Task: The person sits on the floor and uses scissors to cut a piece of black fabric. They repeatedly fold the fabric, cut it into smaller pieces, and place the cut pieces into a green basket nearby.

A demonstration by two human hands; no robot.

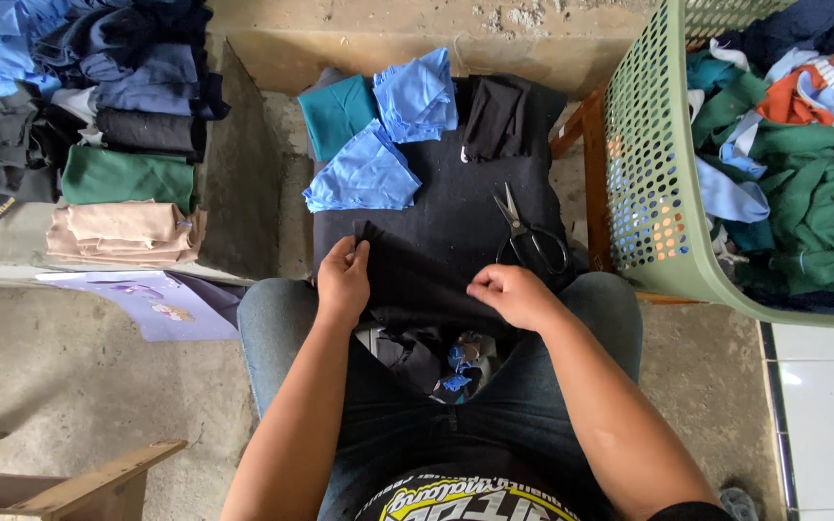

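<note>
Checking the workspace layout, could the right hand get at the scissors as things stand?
Probably yes: the scissors lie uncovered on the dark cloth just beyond the right hand, though that hand pinches the black fabric piece.

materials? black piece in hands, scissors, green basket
Black piece: soft matte fabric, likely knit; it creases under the left hand and right hand. Scissors: shiny metal blades, dark loops, probably plastic. Green basket: moulded plastic, perforated wall.

floor: bare grey concrete [79,386] | right: white tiles [827,425] | lower left: wooden stool [69,487]
</note>
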